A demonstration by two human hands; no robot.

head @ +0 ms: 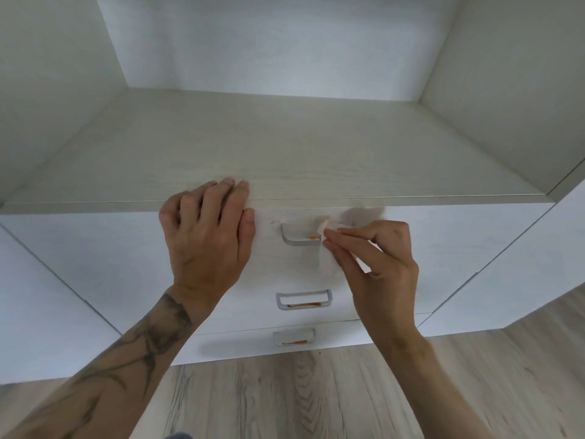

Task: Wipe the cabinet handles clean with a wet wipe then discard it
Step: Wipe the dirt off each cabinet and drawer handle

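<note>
Orange smear on top handle [300, 241]; wet wipe [322, 229] pinched by right hand [381, 267], pressed at its right end. Left hand [205, 236] laid flat on cabinet top [285, 147] edge, nothing held, likely as brace. Middle handle [304, 300] and bottom handle [294, 337] judged unwiped. Pale wood-grain fronts; plank floor [285, 394] seen below.

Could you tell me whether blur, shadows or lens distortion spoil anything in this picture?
Head view: the wet wipe pinched by the right hand at the top handle is motion-blurred, with a soft grey smudge, likely shadow, above it; lighting is even, without glare, so orange stains on the middle handle and bottom handle read clearly; the wide lens slants the sides of the cabinet outward.
</note>
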